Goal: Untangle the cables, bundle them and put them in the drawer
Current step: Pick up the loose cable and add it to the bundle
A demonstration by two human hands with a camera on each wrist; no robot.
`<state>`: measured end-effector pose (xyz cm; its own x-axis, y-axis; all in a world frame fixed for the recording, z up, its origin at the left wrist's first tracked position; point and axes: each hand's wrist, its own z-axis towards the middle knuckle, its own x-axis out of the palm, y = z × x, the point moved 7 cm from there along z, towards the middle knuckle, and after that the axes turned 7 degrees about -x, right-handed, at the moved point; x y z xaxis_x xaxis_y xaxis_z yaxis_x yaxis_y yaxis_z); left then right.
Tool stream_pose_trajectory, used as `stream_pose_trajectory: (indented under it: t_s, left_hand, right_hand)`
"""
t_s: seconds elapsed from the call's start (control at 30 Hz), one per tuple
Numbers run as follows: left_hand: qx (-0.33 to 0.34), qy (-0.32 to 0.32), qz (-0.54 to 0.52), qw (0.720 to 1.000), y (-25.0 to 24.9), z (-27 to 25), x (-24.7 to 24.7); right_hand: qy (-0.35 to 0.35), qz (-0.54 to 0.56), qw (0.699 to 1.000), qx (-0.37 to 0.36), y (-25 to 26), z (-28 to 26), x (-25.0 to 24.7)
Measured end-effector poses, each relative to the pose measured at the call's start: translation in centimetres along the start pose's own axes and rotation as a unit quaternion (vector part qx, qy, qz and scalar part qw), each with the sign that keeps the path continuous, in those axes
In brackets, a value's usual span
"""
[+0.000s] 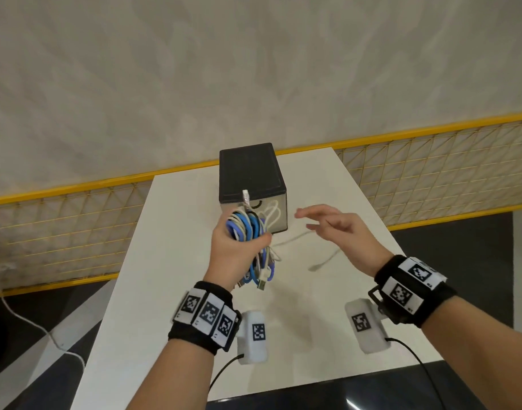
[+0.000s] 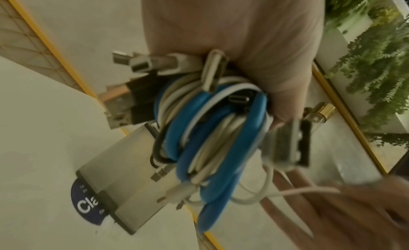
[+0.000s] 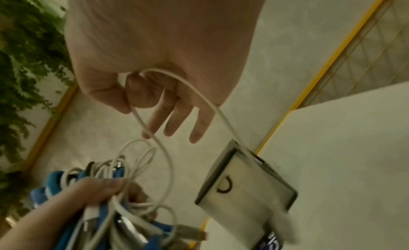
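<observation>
My left hand [image 1: 237, 247] grips a coiled bundle of blue and white cables [image 1: 247, 229] above the table, just in front of the drawer box. In the left wrist view the bundle [image 2: 210, 131] shows several USB plugs sticking out around the fist. One loose white cable [image 1: 292, 239] trails from the bundle to my right hand [image 1: 322, 224]. There the thumb and index finger pinch that white cable [image 3: 168, 166] while the other fingers stay straight. Its free plug [image 1: 314, 266] hangs over the table. The small drawer box [image 1: 248, 170], black on top with a pale front and a ring handle, stands with its drawer pushed in.
The white table [image 1: 313, 321] is narrow, with its edges close on both sides. A yellow mesh fence [image 1: 431, 161] runs behind it. A blue round sticker [image 2: 88, 206] lies on the table beside the box. Another white cord [image 1: 26, 321] lies on the dark floor to the left.
</observation>
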<state>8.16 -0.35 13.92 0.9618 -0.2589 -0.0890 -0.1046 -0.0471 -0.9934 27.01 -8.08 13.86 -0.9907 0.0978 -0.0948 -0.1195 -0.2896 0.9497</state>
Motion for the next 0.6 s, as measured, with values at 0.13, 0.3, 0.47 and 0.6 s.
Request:
stream_pose_trajectory:
  t_s: [0.13,0.3,0.47,0.6]
  left_hand:
    - [0.016,0.027,-0.003,1.000,0.3,-0.8,1.8]
    - [0.022,0.018,-0.024,0.999,0.4,-0.6,2.3]
    - [0.026,0.027,-0.013,0.999,0.6,-0.4,3.9]
    - [0.012,0.021,-0.024,0.999,1.4,-0.2,4.3]
  right_hand:
    - [-0.087,0.080,0.992,0.036,0.0,1.8,0.8]
    - [-0.195,0.097,0.966,0.140,-2.3,1.6,1.2]
    - [-0.133,0.151,0.963,0.181,-3.1,1.7,3.7]
    - [-0.125,0.171,0.962,0.174,-2.5,2.0,3.8]
